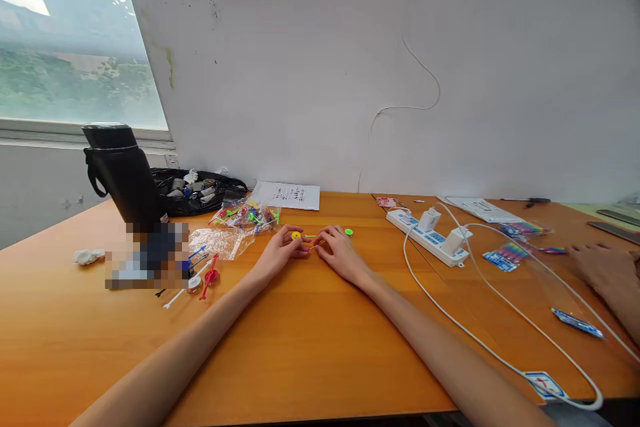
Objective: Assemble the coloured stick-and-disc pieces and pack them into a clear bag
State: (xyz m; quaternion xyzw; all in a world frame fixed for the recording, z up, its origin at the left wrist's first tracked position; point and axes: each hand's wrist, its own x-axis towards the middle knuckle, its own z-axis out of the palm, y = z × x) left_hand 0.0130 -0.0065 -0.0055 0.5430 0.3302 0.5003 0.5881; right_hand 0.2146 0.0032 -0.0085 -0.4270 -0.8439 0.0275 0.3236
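Near the middle of the wooden table, my left hand [280,252] is closed on a small yellow plastic wheel-shaped piece [297,235]. Just to its right, my right hand [343,255] pinches at a thin yellow stick [313,247] that runs between both hands; its ends are hidden by fingers. Beyond the fingers lie a green stick [311,236] and a round green piece [349,232]. Left of my left forearm are red [211,277], white [193,285] and blue [196,253] plastic stick-and-disc pieces. A clear bag of coloured pieces [250,215] sits behind them.
A black bottle [123,173] and a black rubbish bag [220,187] stand at the left. Paper [287,195] lies by the wall. To the right are a power strip [425,238], looping white cables [530,303], colourful packets [505,257] and another person's hand [600,267].
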